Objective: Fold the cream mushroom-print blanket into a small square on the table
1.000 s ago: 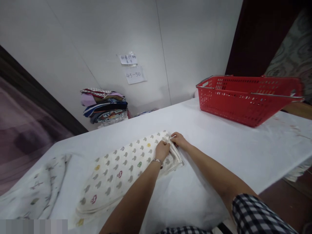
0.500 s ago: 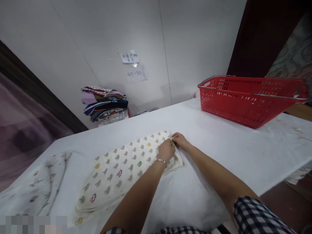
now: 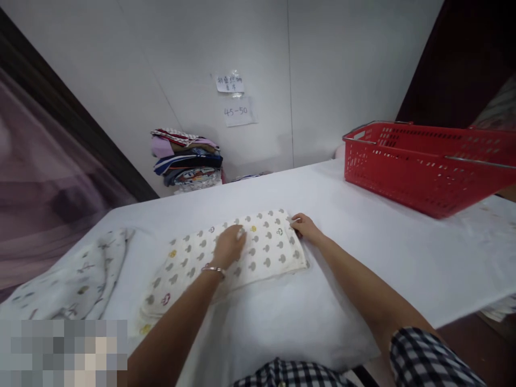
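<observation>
A folded white cloth (image 3: 262,252) with grey mushroom prints and a few coloured ones lies flat on the white-covered table (image 3: 322,188). My left hand (image 3: 230,246), a bracelet on its wrist, is over the middle of the cloth with its fingers curved downward and somewhat apart; nothing shows in its grasp. At the cloth's far right corner, my right hand (image 3: 305,227) has thumb and fingers closed on the edge. The cloth's left end shows stacked layers, and my left forearm hides part of its near side.
A red basket (image 3: 407,174) with metal handles stands at the back right. Folded clothes (image 3: 189,161) are piled beyond the table's far edge by the wall. Another patterned cloth (image 3: 88,269) lies crumpled at the left. Two paper notes (image 3: 241,111) are on the wall.
My left hand has moved left from the cloth's right end to its middle and opened. The right end now lies flatter, with more print showing. My right hand remains at the corner; the view has shifted slightly.
</observation>
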Tool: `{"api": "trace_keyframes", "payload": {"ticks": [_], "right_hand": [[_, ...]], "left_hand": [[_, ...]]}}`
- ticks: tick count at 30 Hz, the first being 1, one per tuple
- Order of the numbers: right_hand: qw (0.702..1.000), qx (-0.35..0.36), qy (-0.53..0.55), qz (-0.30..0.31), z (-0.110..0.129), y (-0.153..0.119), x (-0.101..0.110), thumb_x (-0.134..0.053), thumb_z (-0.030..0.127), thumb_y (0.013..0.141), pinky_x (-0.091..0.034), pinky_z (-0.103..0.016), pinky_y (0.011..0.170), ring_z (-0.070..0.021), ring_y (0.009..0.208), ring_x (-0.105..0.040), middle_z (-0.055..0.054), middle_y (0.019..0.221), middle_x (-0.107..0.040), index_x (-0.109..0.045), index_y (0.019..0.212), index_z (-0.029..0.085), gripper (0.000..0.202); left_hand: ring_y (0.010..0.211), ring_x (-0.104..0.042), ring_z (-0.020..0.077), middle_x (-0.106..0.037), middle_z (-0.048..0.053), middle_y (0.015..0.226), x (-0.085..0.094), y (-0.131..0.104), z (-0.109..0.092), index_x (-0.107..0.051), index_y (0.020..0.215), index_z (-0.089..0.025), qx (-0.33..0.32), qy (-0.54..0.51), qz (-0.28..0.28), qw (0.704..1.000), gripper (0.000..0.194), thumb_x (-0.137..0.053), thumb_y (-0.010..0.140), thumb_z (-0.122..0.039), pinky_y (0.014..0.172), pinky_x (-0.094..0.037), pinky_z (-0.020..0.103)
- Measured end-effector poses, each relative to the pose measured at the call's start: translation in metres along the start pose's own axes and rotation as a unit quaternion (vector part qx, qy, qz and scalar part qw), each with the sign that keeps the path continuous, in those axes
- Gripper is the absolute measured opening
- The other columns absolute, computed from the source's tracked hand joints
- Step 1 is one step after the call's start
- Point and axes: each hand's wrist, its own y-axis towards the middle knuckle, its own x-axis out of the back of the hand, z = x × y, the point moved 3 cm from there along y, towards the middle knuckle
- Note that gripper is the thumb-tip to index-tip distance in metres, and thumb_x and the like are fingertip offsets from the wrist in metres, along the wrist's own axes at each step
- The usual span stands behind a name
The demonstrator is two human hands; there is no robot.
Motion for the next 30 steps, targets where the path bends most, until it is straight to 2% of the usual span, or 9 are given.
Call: {"api": "trace_keyframes", "payload": {"ticks": [2, 4, 6, 8, 14, 19, 24, 27, 30], "right_hand": [[1.0, 0.009, -0.017, -0.004, 0.003, -0.001, 0.0, -0.054, 0.017, 0.068, -0.03, -0.018, 0.04, -0.0066, 0.039, -0.039, 0.01, 0.051, -0.045, -0.047, 0.085, 0.02, 0.019], [0.999, 0.023, -0.036, -0.014, 0.006, -0.002, -0.001, -0.054, 0.014, 0.067, -0.032, -0.017, 0.045, -0.0071, 0.045, -0.043, 0.009, 0.055, -0.047, -0.048, 0.085, 0.021, 0.021], [0.998, 0.033, -0.054, -0.024, 0.008, -0.002, -0.001, -0.054, 0.011, 0.066, -0.033, -0.017, 0.049, -0.0079, 0.052, -0.045, 0.008, 0.058, -0.049, -0.049, 0.085, 0.021, 0.022], [0.997, 0.031, -0.069, -0.026, 0.009, -0.002, -0.001, -0.054, 0.01, 0.066, -0.034, -0.017, 0.05, -0.0084, 0.054, -0.046, 0.008, 0.059, -0.049, -0.049, 0.085, 0.021, 0.022], [0.996, -0.007, -0.092, -0.009, 0.011, -0.003, 0.0, -0.056, 0.018, 0.072, -0.032, -0.019, 0.044, -0.0074, 0.046, -0.043, 0.007, 0.06, -0.05, -0.047, 0.088, 0.02, 0.018], [0.994, -0.022, -0.102, 0.02, 0.01, -0.014, -0.003, -0.063, 0.035, 0.072, -0.039, -0.02, 0.049, -0.0101, 0.054, -0.051, 0.003, 0.069, -0.055, -0.048, 0.099, 0.021, 0.034], [0.996, -0.041, -0.081, 0.009, 0.008, -0.025, 0.001, -0.064, 0.026, 0.07, -0.037, -0.02, 0.047, -0.0086, 0.051, -0.048, 0.005, 0.066, -0.052, -0.048, 0.104, 0.021, 0.038], [0.997, -0.061, -0.05, -0.003, 0.01, -0.028, 0.004, -0.064, 0.025, 0.07, -0.034, -0.019, 0.044, -0.0075, 0.046, -0.043, 0.007, 0.06, -0.048, -0.047, 0.105, 0.02, 0.039], [0.996, -0.067, -0.05, 0.002, 0.015, -0.033, 0.005, -0.066, 0.027, 0.07, -0.033, -0.019, 0.042, -0.0076, 0.045, -0.042, 0.007, 0.058, -0.047, -0.045, 0.111, 0.02, 0.047]], "left_hand": [[0.131, -0.03, 0.0257, -0.039, 0.009, 0.141, 0.016, -0.011, 0.051, -0.045, 0.13, -0.019, 0.047, 0.103, -0.006, 0.994, 0.051, -0.041, 0.085, -0.041, 0.109, -0.017, 0.045], [0.135, -0.023, 0.0286, -0.031, 0.008, 0.145, 0.023, -0.024, 0.096, -0.037, 0.136, -0.024, 0.141, 0.147, 0.012, 0.979, 0.057, -0.035, 0.085, -0.049, 0.106, -0.015, 0.055], [0.136, -0.018, 0.0266, -0.025, 0.007, 0.148, 0.023, -0.032, 0.123, -0.03, 0.139, -0.023, 0.167, 0.159, 0.023, 0.973, 0.061, -0.027, 0.086, -0.052, 0.106, -0.014, 0.056], [0.137, -0.016, 0.0252, -0.023, 0.007, 0.149, 0.02, -0.035, 0.133, -0.027, 0.141, -0.021, 0.167, 0.159, 0.025, 0.973, 0.064, -0.024, 0.086, -0.055, 0.107, -0.013, 0.055], [0.135, -0.022, 0.0275, -0.028, 0.009, 0.147, 0.026, -0.028, 0.124, -0.03, 0.14, -0.024, 0.173, 0.122, 0.028, 0.977, 0.059, -0.02, 0.089, -0.051, 0.105, -0.017, 0.056], [0.137, -0.016, 0.0263, -0.023, 0.009, 0.149, 0.016, -0.05, 0.095, -0.033, 0.138, -0.019, 0.122, 0.148, 0.054, 0.98, 0.059, -0.026, 0.088, -0.05, 0.107, -0.015, 0.052], [0.138, -0.014, 0.0251, -0.021, 0.006, 0.149, -0.003, -0.069, 0.073, -0.03, 0.14, -0.02, 0.052, 0.161, 0.052, 0.984, 0.063, -0.027, 0.087, -0.054, 0.108, -0.013, 0.05], [0.137, -0.016, 0.0253, -0.023, 0.006, 0.149, -0.003, -0.068, 0.072, -0.031, 0.14, -0.02, 0.042, 0.161, 0.037, 0.985, 0.063, -0.027, 0.087, -0.054, 0.109, -0.014, 0.049], [0.136, -0.019, 0.0248, -0.025, 0.007, 0.148, 0.003, -0.067, 0.074, -0.033, 0.139, -0.019, 0.054, 0.146, 0.058, 0.986, 0.061, -0.027, 0.088, -0.052, 0.109, -0.016, 0.049]]}}
